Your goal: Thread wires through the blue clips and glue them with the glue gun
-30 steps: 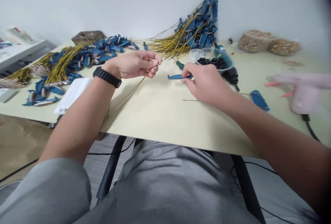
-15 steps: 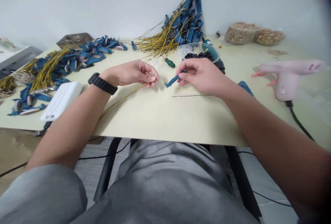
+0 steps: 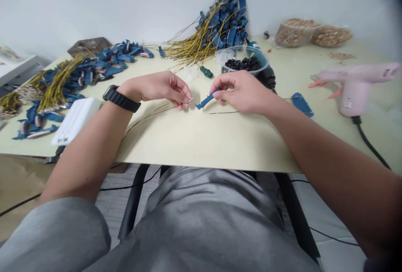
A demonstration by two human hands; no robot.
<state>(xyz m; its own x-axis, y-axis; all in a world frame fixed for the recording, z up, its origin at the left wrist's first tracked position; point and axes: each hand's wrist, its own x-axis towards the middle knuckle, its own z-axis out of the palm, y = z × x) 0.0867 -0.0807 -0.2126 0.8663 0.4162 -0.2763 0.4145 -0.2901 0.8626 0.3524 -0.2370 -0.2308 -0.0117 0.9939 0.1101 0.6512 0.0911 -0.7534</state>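
Two pinches: left hand [image 3: 160, 89] on wire [image 3: 150, 116], right hand [image 3: 241, 92] on blue strip [image 3: 205, 101].

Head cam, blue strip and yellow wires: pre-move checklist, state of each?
1. Right hand pinches the blue strip: ok.
2. Left hand holds the thin yellow wires at its fingertips: ok.
3. Wires meet the blue strip: not ok, a small gap remains between the left hand and the strip.
4. Glue on the blue strip: cannot tell, none is visible at this size.
5. Pink hot glue gun stands on the table within the right arm's side: ok; whether it is hot: cannot tell.
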